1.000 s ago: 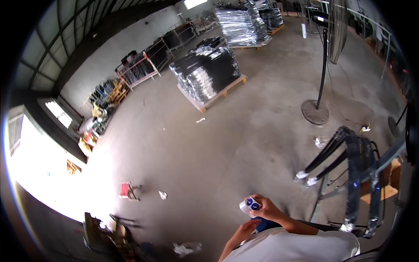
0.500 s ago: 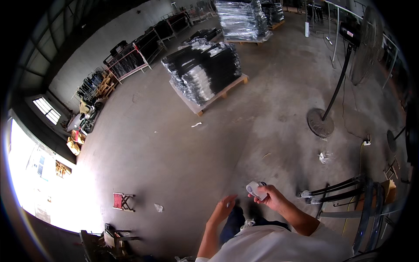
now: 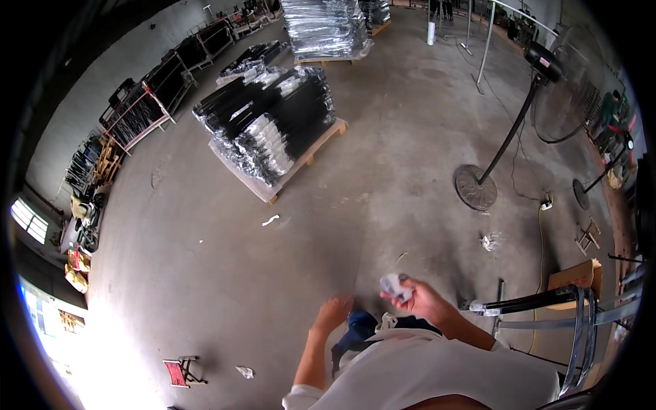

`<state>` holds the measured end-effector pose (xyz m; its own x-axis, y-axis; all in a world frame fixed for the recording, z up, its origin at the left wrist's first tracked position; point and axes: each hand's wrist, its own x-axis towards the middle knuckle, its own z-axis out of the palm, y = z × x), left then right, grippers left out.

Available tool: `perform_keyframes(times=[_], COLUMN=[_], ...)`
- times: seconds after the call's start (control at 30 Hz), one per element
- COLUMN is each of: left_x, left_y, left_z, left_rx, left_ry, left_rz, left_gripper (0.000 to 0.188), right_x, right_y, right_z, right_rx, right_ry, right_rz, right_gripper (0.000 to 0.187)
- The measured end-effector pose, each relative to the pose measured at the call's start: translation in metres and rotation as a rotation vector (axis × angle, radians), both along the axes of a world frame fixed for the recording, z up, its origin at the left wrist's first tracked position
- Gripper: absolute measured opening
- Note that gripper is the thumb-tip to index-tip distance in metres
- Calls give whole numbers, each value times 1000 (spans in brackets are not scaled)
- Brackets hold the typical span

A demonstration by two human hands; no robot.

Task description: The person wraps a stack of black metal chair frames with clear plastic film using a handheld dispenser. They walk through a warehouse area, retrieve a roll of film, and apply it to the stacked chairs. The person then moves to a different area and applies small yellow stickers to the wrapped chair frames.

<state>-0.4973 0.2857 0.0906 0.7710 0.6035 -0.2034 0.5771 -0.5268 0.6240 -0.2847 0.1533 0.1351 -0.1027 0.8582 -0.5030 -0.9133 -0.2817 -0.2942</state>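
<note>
My right hand (image 3: 425,301) is closed around a small whitish roll (image 3: 396,288), held in front of my body above the floor. The roll is blurred, so its exact kind is hard to read. To its left, my left hand (image 3: 333,311) hangs apart from the roll. Motion smears its fingers, and I cannot tell whether they are open or closed. Nearest to my right arm, long black bars (image 3: 540,298) with film-wrapped ends rest on a grey metal rack (image 3: 615,313).
A film-wrapped black stack (image 3: 301,113) stands on a wooden pallet (image 3: 311,161). Ahead right is a floor fan (image 3: 476,187) with a cable. A cardboard box (image 3: 574,275) lies behind the rack. A red folding stool (image 3: 176,373) and plastic scraps (image 3: 244,372) are at lower left.
My view has turned right, so the pallet and fan shift left in it. The black bars sit differently in view. The whitish roll stays in my right hand; my left hand remains apart.
</note>
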Motion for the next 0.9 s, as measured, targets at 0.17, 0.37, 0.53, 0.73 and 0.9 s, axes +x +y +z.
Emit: perform_keyframes(times=[0.17,0.37,0.53,0.73,0.9], left_x=[52,126,196,318,402], left_y=[89,140,193,267,280], left_z=[25,3,-15,16,73], left_rx=[86,25,80,323,87], left_ry=[-164,-213,-183,-106,-454], left_rz=[-210,-430,-549,-670,-405], left_gripper=[28,29,28,28,30], right_x=[46,102,176,299,360], right_y=[60,70,130,237,282], right_z=[11,-41,-56,-21,16], right_rx=[-33,-205,-254,-78,242], right_ry=[-66,120,211,-25,-336], right_rz=[-319,-439,-494,-467,-101], right_gripper=[32,31,28,33,45])
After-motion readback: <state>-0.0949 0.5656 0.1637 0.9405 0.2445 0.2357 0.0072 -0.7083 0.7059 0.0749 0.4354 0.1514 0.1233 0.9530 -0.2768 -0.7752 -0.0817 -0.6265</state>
